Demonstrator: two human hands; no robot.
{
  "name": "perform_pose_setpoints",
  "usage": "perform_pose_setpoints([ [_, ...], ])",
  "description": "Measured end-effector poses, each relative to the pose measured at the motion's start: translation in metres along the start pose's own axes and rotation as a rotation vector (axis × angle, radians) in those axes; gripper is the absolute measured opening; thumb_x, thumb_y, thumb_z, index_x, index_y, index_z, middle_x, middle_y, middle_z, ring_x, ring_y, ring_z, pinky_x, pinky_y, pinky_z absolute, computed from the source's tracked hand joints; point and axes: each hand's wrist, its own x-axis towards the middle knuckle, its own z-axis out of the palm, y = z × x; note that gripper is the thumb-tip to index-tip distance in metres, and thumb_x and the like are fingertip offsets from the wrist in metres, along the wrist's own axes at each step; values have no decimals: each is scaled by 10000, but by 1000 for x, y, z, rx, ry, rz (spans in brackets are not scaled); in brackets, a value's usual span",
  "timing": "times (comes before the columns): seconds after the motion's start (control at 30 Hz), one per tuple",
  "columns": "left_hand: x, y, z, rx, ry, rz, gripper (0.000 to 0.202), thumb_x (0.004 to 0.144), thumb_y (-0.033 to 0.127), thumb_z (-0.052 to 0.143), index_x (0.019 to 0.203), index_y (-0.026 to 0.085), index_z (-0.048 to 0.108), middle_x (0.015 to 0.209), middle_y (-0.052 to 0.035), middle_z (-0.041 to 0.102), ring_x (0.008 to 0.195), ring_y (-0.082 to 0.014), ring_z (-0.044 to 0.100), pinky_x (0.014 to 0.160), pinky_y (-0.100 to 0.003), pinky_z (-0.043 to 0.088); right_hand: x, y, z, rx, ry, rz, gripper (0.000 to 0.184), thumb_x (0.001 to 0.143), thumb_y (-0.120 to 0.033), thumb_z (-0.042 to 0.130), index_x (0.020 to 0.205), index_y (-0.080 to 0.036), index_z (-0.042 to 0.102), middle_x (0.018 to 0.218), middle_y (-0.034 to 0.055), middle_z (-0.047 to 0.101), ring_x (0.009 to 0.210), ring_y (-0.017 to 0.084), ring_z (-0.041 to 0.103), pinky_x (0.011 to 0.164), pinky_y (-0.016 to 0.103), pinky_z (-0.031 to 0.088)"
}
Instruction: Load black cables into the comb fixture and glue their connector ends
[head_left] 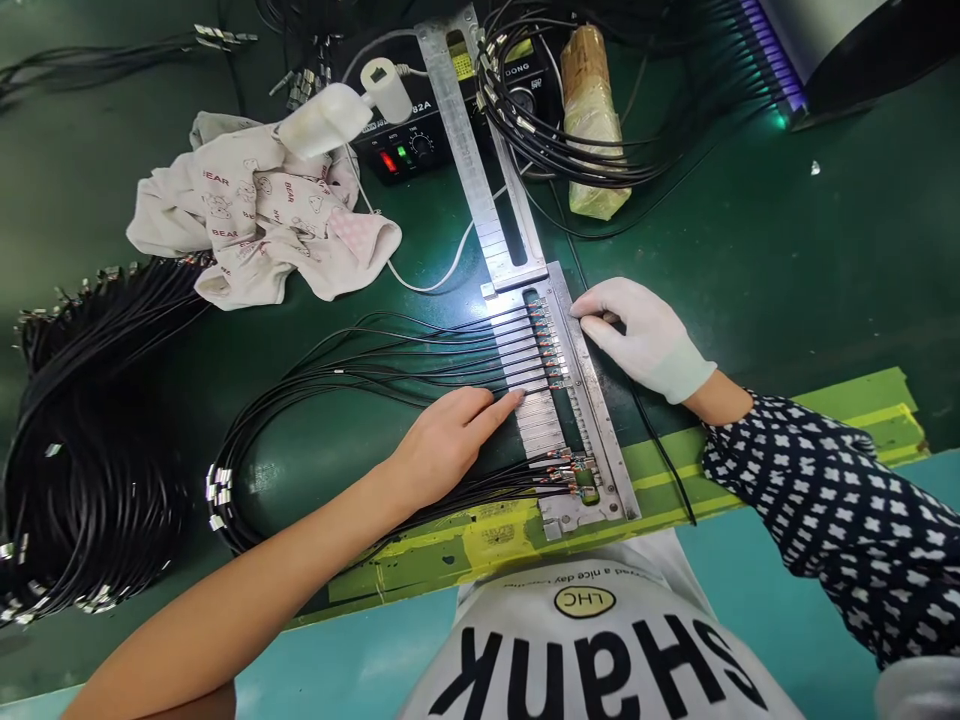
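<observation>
A slotted metal fixture [534, 420] lies on the green bench, with a row of thin black cables [450, 352] laid across its grooves. Their stripped ends with small metal tips sit over the long slot. My bare left hand [442, 445] is closed at the fixture's left edge, its fingertips on the lowest cable of the upper row. Below it, a bunch of loose cable ends [574, 470] rests across the lower slot. My gloved right hand [645, 335] touches the fixture's right rail with thumb and forefinger nearly together; what they grip, if anything, is hidden.
A hinged metal frame [469, 150] extends from the fixture toward a black control box [401, 150]. A crumpled cloth [262, 215], a white lamp [326, 118], and a wrapped block [596, 130] lie behind. Cable coils [90, 450] fill the left. Yellow-green tape [450, 550] lines the front edge.
</observation>
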Motion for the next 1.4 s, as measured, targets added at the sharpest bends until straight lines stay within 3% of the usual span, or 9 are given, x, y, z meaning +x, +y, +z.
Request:
perform_pose_setpoints([
  [0.33, 4, -4, 7, -123, 6, -42, 469, 975, 17, 392, 1407, 145, 521, 1038, -84, 649, 922, -151, 609, 806, -257, 531, 1, 1, 0, 8, -8, 2, 175, 972, -195, 557, 1042, -235, 713, 1066, 52, 720, 1019, 260, 658, 921, 442, 535],
  [0.43, 4, 0, 9, -2, 15, -24, 431, 990, 54, 412, 1387, 148, 547, 1012, -90, 654, 908, -172, 594, 799, -294, 502, 1, 0, 0, 11, -11, 9, 178, 972, -198, 557, 1044, -235, 715, 1069, 53, 721, 1021, 262, 659, 919, 445, 538],
  [0.57, 0, 12, 13, 224, 114, -109, 428, 983, 92, 485, 1366, 241, 604, 1084, -109, 652, 1026, -232, 569, 871, -386, 411, 0, 0, 0, 10, -14, 10, 181, 973, -200, 559, 1051, -232, 719, 1076, 52, 719, 1024, 261, 657, 921, 442, 535],
  [0.7, -1, 14, 12, 211, 59, -102, 457, 974, 94, 492, 1406, 217, 579, 904, -69, 625, 848, -201, 516, 738, -353, 329, 4, 3, 2, -3, 0, 22, 171, 970, -206, 567, 1037, -228, 723, 1049, 49, 715, 990, 256, 655, 889, 422, 532],
  [0.87, 21, 10, 11, 183, 24, 1, 334, 1000, 168, 483, 1297, 192, 632, 918, -61, 635, 817, -187, 521, 707, -358, 315, 2, 2, 7, -29, 17, 72, 190, 951, -231, 582, 1087, -231, 713, 996, 37, 722, 895, 245, 660, 818, 403, 522],
  [1.0, 42, 14, 19, 258, 16, 39, 367, 1020, 218, 471, 1363, 226, 603, 927, -62, 643, 815, -193, 542, 709, -364, 316, -14, -15, 16, -260, -1, 93, 299, 938, -379, 647, 1198, -237, 684, 808, 24, 716, 726, 250, 618, 701, 398, 460],
  [1.07, 45, 18, 20, 272, 29, 33, 340, 1017, 225, 482, 1325, 210, 624, 923, -64, 651, 823, -203, 550, 711, -368, 323, -21, -26, 22, -415, 10, 77, 354, 947, -399, 636, 1256, -230, 666, 863, 52, 742, 742, 268, 613, 685, 398, 420],
  [1.23, 19, 27, 1, 120, 42, -116, 333, 1030, 214, 445, 1321, 127, 580, 1001, -79, 675, 891, -216, 571, 737, -370, 384, -20, -40, 28, -521, 27, 101, 325, 993, -294, 513, 1282, -247, 654, 1023, 62, 770, 800, 272, 617, 697, 376, 369],
  [1.4, -42, 49, -20, -97, -79, -367, 290, 1046, 274, 451, 1290, 172, 569, 1138, -84, 671, 1035, -216, 598, 861, -357, 454, -8, -45, 23, -588, -56, 184, 364, 1012, -313, 458, 1329, -288, 637, 988, 66, 756, 818, 271, 624, 683, 352, 322],
])
